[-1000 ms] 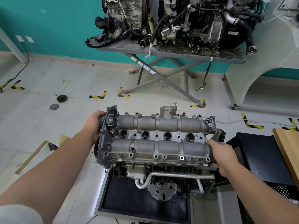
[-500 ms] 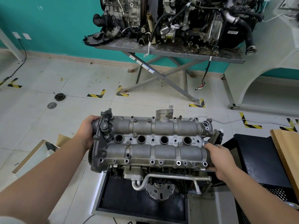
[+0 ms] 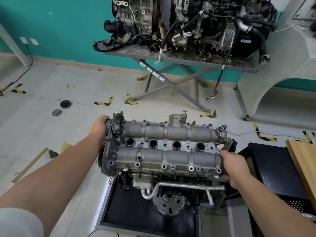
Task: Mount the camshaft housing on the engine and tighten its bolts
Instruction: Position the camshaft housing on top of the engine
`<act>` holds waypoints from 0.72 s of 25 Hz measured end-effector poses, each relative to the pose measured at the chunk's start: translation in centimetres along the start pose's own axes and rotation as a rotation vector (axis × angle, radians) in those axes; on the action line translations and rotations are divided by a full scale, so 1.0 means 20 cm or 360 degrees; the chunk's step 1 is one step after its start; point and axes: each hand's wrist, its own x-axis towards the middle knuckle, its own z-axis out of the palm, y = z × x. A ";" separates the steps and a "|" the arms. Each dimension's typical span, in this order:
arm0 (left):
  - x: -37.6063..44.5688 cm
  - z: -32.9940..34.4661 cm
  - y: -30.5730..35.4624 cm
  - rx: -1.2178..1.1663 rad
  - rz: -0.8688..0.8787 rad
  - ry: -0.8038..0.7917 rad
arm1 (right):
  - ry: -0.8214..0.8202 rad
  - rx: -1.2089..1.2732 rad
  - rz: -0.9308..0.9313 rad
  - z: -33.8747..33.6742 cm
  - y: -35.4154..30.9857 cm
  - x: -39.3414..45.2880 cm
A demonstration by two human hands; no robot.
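Note:
The grey aluminium camshaft housing, with a row of round plug holes down its middle, lies across the top of the engine. My left hand grips its left end by the toothed sprockets. My right hand grips its right end, fingers wrapped round the near corner. Several bolt holes line the housing's near edge; I cannot tell whether bolts sit in them. Whether the housing rests fully on the engine is hidden.
The engine stands on a dark stand tray on the tiled floor. Behind is a grey folding table loaded with another engine. A black case and a wooden board are at right. Two round parts lie on the floor at left.
The housing, held at both ends, has dropped slightly lower onto the engine. Both hands keep their hold.

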 end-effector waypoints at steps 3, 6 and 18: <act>-0.01 0.00 0.01 0.0022 0.0023 -0.0002 | 0.0009 0.0005 0.0027 0.00 -0.01 -0.01; -0.02 0.01 0.03 0.0050 0.0045 0.0000 | -0.0010 0.0039 0.0071 0.00 0.00 -0.02; -0.01 0.01 0.01 0.0031 0.0039 -0.0038 | 0.0075 -0.0052 0.0052 0.00 -0.04 -0.02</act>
